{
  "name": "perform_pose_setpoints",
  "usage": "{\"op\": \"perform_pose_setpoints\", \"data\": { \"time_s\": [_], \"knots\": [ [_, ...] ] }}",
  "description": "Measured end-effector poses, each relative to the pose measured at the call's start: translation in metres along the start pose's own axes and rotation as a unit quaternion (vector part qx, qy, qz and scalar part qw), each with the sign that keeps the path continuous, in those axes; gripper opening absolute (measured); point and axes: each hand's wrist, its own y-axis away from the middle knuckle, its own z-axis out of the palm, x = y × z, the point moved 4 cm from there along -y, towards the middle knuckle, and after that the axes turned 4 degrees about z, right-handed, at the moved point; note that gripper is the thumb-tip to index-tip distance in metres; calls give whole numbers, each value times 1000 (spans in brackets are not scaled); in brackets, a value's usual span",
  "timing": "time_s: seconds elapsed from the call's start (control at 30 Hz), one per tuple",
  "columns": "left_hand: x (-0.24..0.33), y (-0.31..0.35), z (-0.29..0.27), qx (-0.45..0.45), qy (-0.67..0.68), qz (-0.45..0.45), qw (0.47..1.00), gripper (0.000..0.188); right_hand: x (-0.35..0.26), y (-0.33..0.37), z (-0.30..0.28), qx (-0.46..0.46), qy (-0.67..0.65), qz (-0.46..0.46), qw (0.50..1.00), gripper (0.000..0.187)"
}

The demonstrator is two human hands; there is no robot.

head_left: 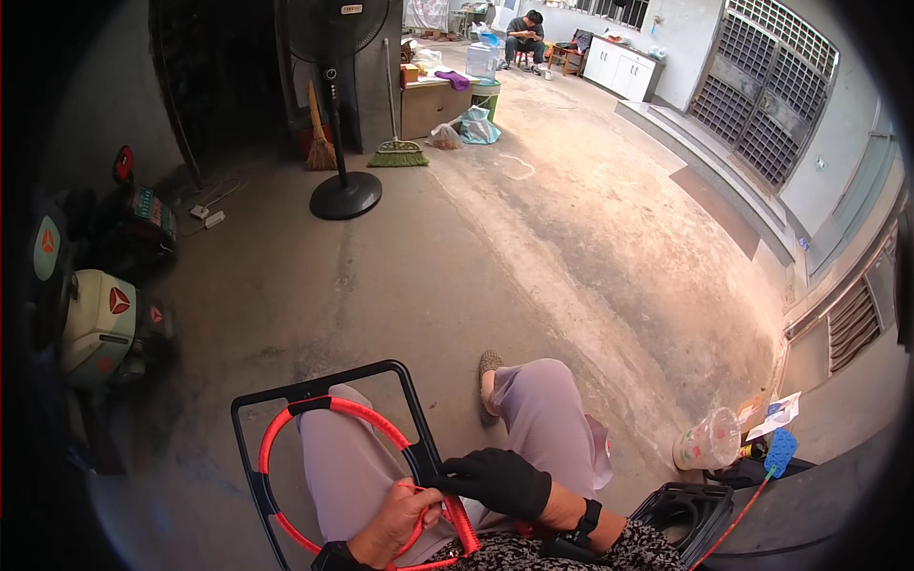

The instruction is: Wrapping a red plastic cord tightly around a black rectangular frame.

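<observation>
Across my lap lies a black rectangular frame [246, 433] with a ring [276, 440] inside it. Bright red cord or strip covers much of the ring, with black stretches between. My left hand [398, 523], bare, is closed around the red cord [419, 550] beside the ring's lower right. My right hand [500, 482], in a black glove, pinches at the frame's right side, just above a thick red-wrapped section [464, 526]. Its fingertips nearly meet my left hand; what exactly lies between them is hidden.
At my right are stacked black frames [681, 509], a clear patterned bin [706, 440] and a blue fly swatter [781, 452]. A standing fan [346, 195], brooms [398, 154] and a scooter [100, 324] stand ahead and left. Another person [526, 38] sits far off.
</observation>
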Motion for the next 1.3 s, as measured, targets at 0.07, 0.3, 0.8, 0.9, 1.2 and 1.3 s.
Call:
{"op": "perform_pose_setpoints", "data": {
  "time_s": [0.07,0.3,0.8,0.9,1.2,1.3],
  "knots": [
    [0,0,0,-3,2,1,1000,9,-2,2,-1,17,16,-12,1000,44],
    [2,-1,1,15,7,-9,1000,10,0,3,8,14,61,0,998,28],
    [4,10,11,40,-26,16,999,10,13,8,15,45,-169,205,963,21],
    [4,5,1,76,-50,15,996,13,44,29,-5,207,-352,266,873,28],
    [26,5,-12,91,-47,27,994,11,219,188,-6,381,-400,520,652,24],
    [24,8,-14,102,-30,37,994,12,228,196,38,325,-263,531,737,23]
  ]
}}
